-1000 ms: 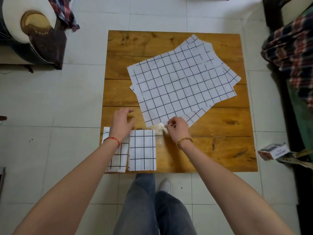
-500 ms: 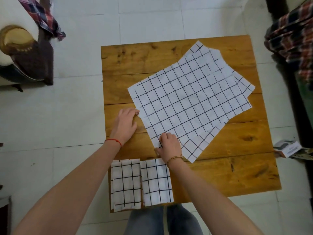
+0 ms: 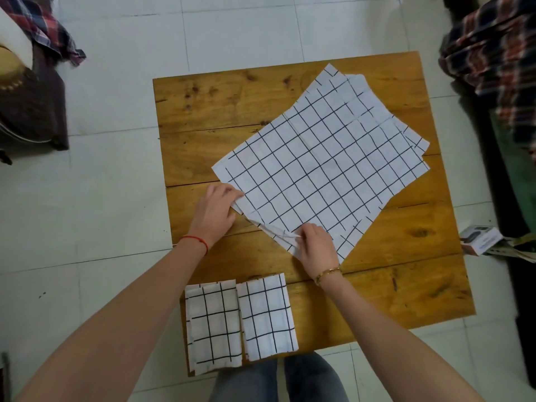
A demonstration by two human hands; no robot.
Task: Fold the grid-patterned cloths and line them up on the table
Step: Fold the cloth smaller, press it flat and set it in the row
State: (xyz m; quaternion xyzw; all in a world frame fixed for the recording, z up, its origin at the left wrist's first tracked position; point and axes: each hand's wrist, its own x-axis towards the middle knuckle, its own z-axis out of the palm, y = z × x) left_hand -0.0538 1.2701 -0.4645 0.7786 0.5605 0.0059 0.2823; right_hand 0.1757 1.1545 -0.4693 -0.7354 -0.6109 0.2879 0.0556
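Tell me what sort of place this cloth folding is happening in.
Most likely a room in a home, not a workshop: a low wooden table stands on a pale tiled floor, with a plaid cloth draped over furniture at the right edge.
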